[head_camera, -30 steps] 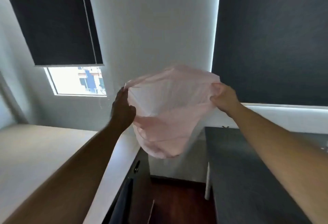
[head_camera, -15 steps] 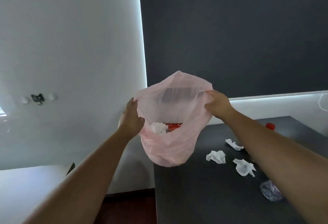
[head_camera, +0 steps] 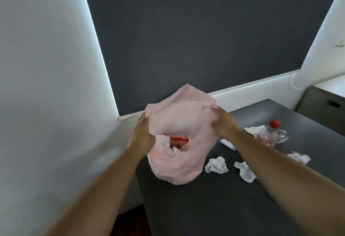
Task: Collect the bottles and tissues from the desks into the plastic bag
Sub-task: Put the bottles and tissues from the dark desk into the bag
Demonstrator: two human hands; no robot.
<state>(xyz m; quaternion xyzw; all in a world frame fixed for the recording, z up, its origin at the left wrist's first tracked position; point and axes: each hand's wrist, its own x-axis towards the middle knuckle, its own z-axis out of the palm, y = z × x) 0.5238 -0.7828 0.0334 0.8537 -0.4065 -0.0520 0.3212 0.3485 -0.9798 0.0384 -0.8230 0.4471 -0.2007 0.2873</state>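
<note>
Both hands hold the pink bag (head_camera: 179, 168) open over the near-left corner of the dark counter (head_camera: 214, 207). The left hand (head_camera: 142, 135) is closed on the bag's left rim, and the right hand (head_camera: 223, 122) pinches the right rim, pulling the mouth wide so things can be dropped in without a free hand to steady it. The bag's bottom appears to sag onto or just above the counter; which one cannot be told.

Inside lie a red-labelled bottle (head_camera: 176, 140) and a crumpled tissue (head_camera: 165, 145), so collecting seems partly done. To the right of the bag, on the counter, more tissues wait: one just beside the bag (head_camera: 216, 165), another near it (head_camera: 244, 170), one behind the right forearm (head_camera: 227, 143), one further right (head_camera: 299, 157) and one by a clear bottle with a red cap (head_camera: 267, 135), which lies tilted on the far side.

One hand will probably have to release the rim to reach for these; the thin bag may then slump shut.
</note>
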